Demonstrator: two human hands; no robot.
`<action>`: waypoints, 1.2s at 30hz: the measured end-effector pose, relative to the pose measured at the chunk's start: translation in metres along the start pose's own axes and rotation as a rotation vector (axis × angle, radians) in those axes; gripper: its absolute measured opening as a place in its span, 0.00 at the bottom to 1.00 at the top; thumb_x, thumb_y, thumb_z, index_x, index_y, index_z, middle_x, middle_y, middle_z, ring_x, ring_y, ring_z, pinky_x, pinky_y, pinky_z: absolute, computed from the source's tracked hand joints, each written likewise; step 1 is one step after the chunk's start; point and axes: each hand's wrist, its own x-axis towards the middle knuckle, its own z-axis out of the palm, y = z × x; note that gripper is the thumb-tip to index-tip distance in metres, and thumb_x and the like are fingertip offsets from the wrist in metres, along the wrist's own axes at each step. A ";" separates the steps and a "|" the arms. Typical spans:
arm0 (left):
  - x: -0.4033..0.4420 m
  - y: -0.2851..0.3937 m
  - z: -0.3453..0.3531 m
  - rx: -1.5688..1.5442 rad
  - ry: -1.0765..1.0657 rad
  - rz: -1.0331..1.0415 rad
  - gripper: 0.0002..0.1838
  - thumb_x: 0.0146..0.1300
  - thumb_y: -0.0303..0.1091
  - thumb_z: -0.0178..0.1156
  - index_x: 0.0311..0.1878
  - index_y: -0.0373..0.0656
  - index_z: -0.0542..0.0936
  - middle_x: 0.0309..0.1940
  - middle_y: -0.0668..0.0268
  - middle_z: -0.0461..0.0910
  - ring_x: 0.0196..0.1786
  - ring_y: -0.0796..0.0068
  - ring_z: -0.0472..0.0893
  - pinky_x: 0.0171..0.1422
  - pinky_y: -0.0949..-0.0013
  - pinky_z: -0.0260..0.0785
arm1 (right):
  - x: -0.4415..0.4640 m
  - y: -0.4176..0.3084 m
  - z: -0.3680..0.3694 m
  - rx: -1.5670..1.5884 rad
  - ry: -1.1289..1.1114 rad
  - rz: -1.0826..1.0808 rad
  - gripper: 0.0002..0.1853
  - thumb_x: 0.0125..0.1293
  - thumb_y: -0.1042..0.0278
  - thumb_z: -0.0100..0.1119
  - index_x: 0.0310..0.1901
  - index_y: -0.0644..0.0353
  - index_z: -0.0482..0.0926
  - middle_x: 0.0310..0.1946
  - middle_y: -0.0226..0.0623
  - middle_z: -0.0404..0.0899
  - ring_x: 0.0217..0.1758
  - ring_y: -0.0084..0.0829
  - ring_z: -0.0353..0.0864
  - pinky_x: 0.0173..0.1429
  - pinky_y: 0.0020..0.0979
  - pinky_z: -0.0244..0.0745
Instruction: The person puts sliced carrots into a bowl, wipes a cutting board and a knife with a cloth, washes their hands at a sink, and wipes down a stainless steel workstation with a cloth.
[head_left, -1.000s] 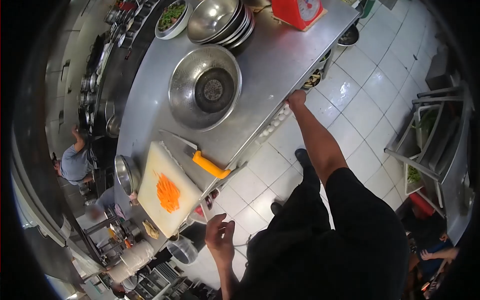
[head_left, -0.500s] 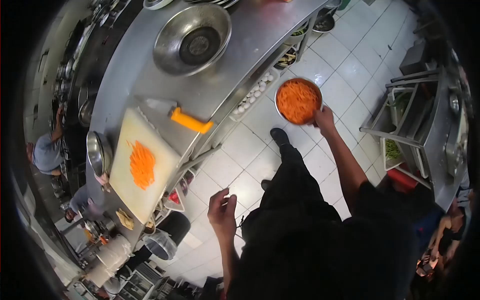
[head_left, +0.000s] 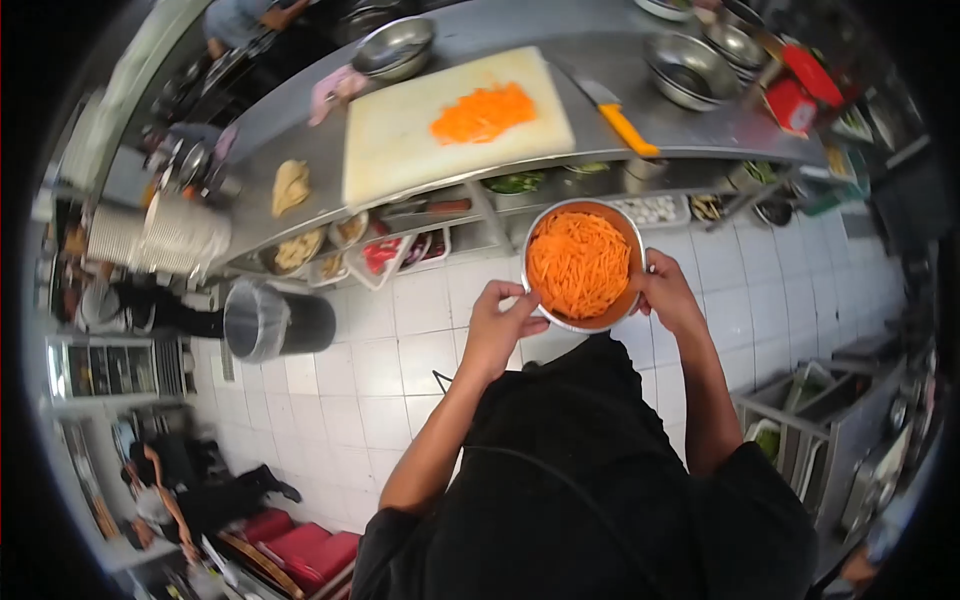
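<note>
A round metal bowl [head_left: 637,238] heaped with shredded carrot [head_left: 578,262] is held in front of my body, between both hands. My right hand [head_left: 668,290] grips its right rim, thumb over the edge. On the opposite side, my left hand [head_left: 503,325] has its thumb and fingers closed at the lower left rim; the fingertips are partly hidden. Beyond, on the steel counter, a white cutting board [head_left: 385,150] carries a pile of sliced carrot [head_left: 486,113]. To the board's right lies a knife with a yellow handle [head_left: 627,130].
Metal bowls [head_left: 394,50] and a red scale [head_left: 803,92] stand on the steel counter [head_left: 590,55]. Trays of eggs [head_left: 648,210] and vegetables sit on the shelf below. A lined bin [head_left: 280,322] is at left on the tiled floor [head_left: 385,390]. Other people are at the left edge.
My left hand, empty and apart before, now touches the bowl. The bowl has come nearer my body. My view has turned, so the cutting board now appears ahead instead of left.
</note>
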 end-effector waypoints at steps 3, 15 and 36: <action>-0.050 0.016 -0.036 0.028 0.139 0.072 0.12 0.65 0.25 0.61 0.43 0.34 0.67 0.50 0.53 0.72 0.40 0.63 0.85 0.41 0.66 0.85 | -0.022 -0.028 0.060 -0.041 -0.108 -0.024 0.04 0.57 0.76 0.55 0.35 0.62 0.75 0.18 0.31 0.74 0.13 0.20 0.70 0.16 0.23 0.63; -0.047 0.039 -0.119 0.138 0.715 0.491 0.11 0.59 0.16 0.53 0.38 0.38 0.63 0.34 0.57 0.76 0.32 0.65 0.84 0.32 0.68 0.84 | 0.069 -0.081 0.216 -0.589 -0.325 -0.659 0.08 0.60 0.74 0.53 0.40 0.66 0.72 0.27 0.44 0.77 0.26 0.34 0.77 0.31 0.34 0.72; 0.061 -0.005 -0.070 -0.291 0.719 0.135 0.10 0.58 0.14 0.51 0.38 0.41 0.66 0.36 0.54 0.79 0.32 0.66 0.85 0.28 0.69 0.83 | 0.229 -0.101 0.127 -0.490 0.099 -0.611 0.23 0.62 0.54 0.67 0.50 0.64 0.78 0.37 0.46 0.83 0.36 0.37 0.82 0.43 0.35 0.76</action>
